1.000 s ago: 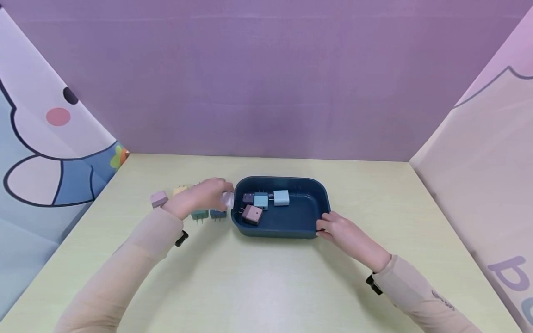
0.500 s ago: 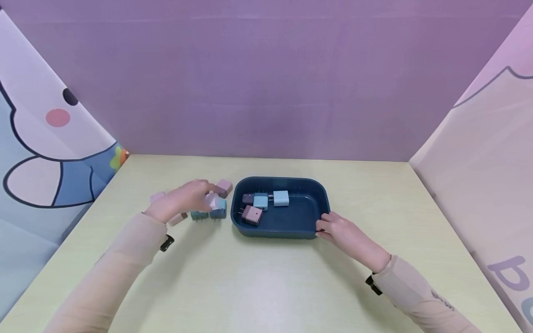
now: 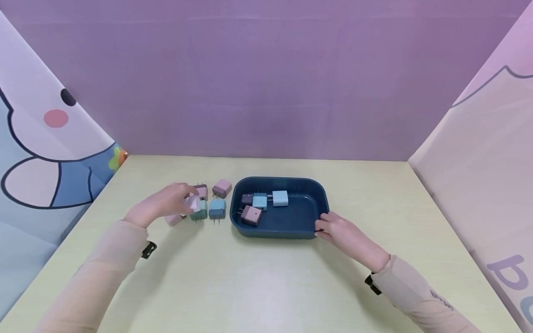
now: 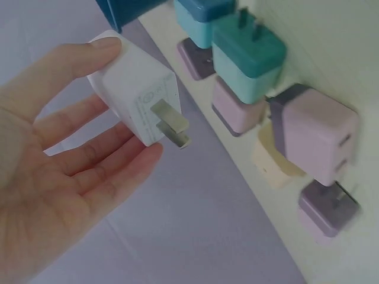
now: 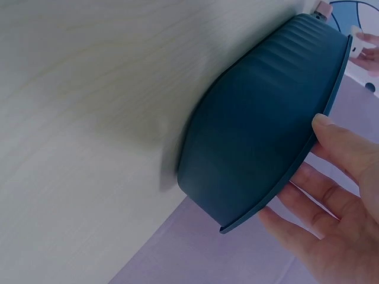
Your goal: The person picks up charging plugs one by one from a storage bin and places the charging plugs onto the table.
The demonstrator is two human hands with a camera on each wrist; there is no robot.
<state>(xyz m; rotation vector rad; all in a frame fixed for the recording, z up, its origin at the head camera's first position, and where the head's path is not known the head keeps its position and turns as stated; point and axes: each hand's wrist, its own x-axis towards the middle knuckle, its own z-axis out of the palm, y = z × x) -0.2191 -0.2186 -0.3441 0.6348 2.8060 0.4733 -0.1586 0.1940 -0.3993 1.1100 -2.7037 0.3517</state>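
My left hand [image 3: 168, 201] holds a white wall charger [image 4: 136, 86] between thumb and fingers, its two flat metal prongs sticking out. The hand is over the loose chargers to the left of the bin, and the white one overlaps a green charger [image 3: 200, 212] in the head view. On the right, my right hand [image 3: 347, 233] pinches the rim of a dark blue bin [image 3: 283, 233] at its near right corner. Inside the bin lie a light blue charger [image 3: 280, 198], another light blue charger [image 3: 260, 202], a pink charger [image 3: 251, 215] and a dark purple charger [image 3: 247, 199].
Beside the bin's left wall lie a pink-purple charger [image 3: 222, 187] and a blue charger [image 3: 217, 209]. The left wrist view also shows a yellow charger [image 4: 272, 157] among several pink-purple ones. A purple cloth wall [image 3: 266, 92] stands behind the table [image 3: 258, 282].
My left hand has moved left, away from the bin's left edge, with the white charger still in its grip. The pink-purple and blue chargers near the bin have come into view. My right hand stays put.
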